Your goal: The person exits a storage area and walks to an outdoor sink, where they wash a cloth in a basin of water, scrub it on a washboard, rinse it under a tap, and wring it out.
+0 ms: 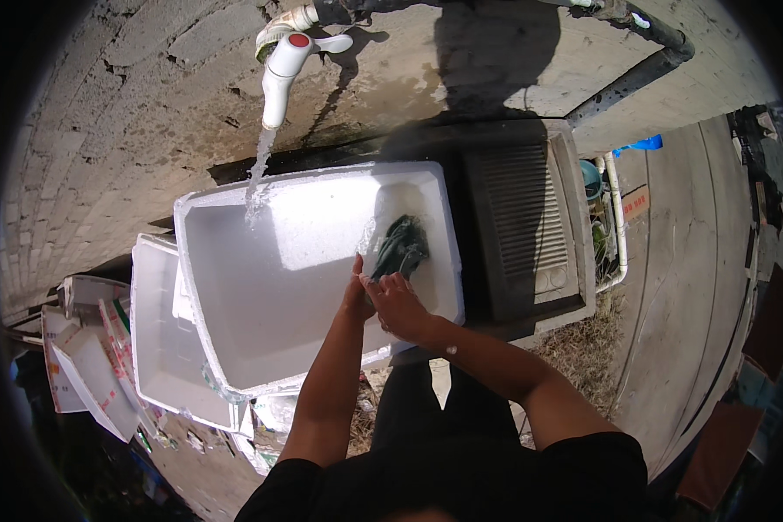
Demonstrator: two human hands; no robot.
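A white foam box [235, 307] lies in front of me, its inside lit by sun on one part. A dark green cloth [404, 243] is at its right end, looking wet. My left hand [359, 292] is at the near end of the cloth, thumb pointing up. My right hand [398, 303] lies against it with bent fingers, also at the cloth's near end. Whether either hand grips the cloth is hidden by the fingers. From a white plastic tap [280, 85] with a red cap, water runs into the left part of the box.
A concrete washboard sink [525, 222] adjoins the box on the right. At the left are a second foam box [156, 326] and broken foam pieces [94, 378]. A rough wall [163, 98] rises behind, with a dark pipe [626, 81]. A white pipe [620, 228] stands beyond the sink.
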